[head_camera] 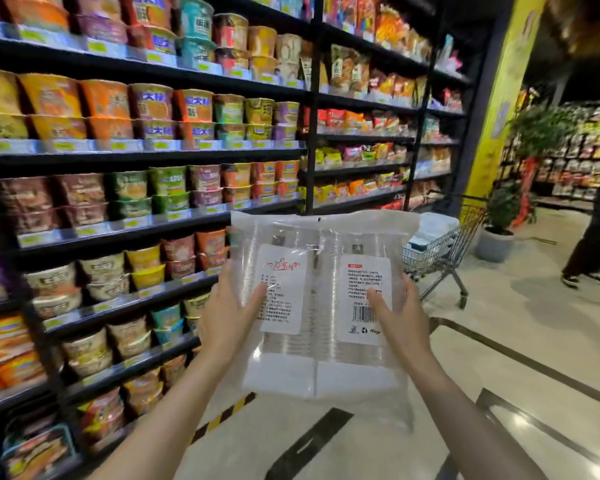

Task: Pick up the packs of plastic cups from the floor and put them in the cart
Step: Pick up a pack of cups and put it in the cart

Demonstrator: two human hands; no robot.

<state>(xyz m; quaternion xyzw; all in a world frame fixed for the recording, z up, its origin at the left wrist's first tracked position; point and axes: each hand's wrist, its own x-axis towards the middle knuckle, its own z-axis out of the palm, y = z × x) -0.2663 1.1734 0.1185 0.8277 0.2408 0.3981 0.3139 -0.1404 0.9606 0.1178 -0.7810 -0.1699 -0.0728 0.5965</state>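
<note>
Two clear packs of plastic cups, side by side with white labels, are held up in front of me. My left hand (231, 315) grips the left pack of cups (278, 341) by its left edge, thumb across the label. My right hand (400, 318) holds the right pack of cups (361, 348) from its right side, thumb by the barcode. The wire shopping cart (440, 251) stands further down the aisle, behind and to the right of the packs, with pale packages inside it.
Tall black shelves of instant noodle bowls (136, 188) run along my left. A yellow pillar (496, 109) and potted plants (499, 216) stand past the cart. A person in dark clothes (596, 230) walks at the far right. Shiny tiled floor (499, 358) lies ahead.
</note>
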